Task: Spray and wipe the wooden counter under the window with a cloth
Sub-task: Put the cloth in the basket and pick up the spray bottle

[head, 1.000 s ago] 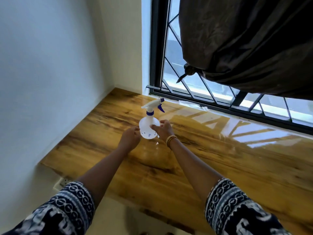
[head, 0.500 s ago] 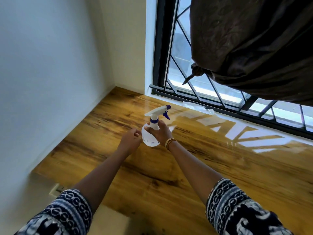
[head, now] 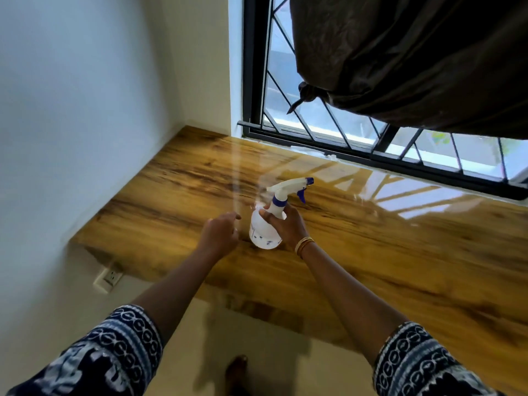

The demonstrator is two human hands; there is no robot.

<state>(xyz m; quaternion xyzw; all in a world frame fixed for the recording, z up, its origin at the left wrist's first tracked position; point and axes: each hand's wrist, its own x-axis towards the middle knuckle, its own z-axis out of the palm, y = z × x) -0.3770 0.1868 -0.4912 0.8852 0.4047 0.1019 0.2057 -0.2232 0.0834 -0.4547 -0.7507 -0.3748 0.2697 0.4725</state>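
Observation:
A white spray bottle (head: 264,234) with a blue trigger and nozzle is lifted off the glossy wooden counter (head: 385,252), its nozzle pointing right toward the window. My right hand (head: 285,227) grips the bottle round its neck and shoulder. My left hand (head: 218,234) hovers just left of the bottle, apart from it, fingers loosely curled and holding nothing. No cloth is in view.
A barred window (head: 328,130) runs along the counter's far edge, with a dark knotted curtain (head: 414,58) hanging above it. White walls close off the counter's left end. A wall socket (head: 110,278) sits below the counter's left corner. A foot (head: 237,370) shows on the floor.
My right hand has closed round the bottle's neck and lifted it off the counter. My left hand has let go of the bottle's side and drawn slightly away.

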